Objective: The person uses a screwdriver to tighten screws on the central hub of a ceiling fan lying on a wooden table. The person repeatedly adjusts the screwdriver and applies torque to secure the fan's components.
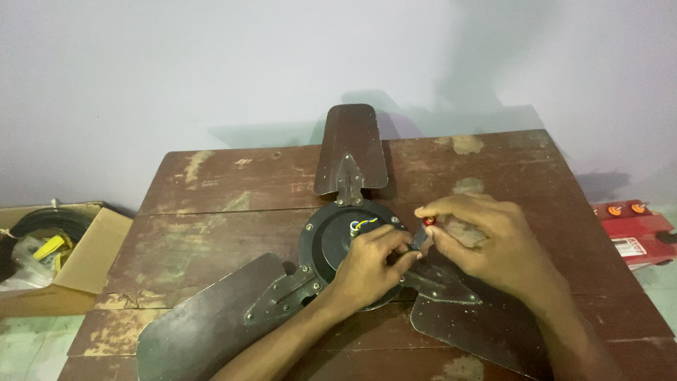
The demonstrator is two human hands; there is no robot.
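The left hand (370,262) pinched a small dark part at the right rim of the fan motor (337,243); the right hand (486,243), beside it and touching, gripped a red-tipped tool (428,221) between thumb and finger. The fan lay at the counter's (211,212) middle, one blade (350,144) overhanging the far edge. A cardboard box (84,257) stood off the left edge, a red case (635,229) off the right.

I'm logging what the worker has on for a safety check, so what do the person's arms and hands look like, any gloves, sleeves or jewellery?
Both hands are bare: no gloves on the left hand or the right hand. Both forearms are uncovered as far as the picture's lower edge, so no sleeve shows. No watch, bracelet or ring is visible on either wrist or on the fingers that show. No tape, bandage or marking can be seen.
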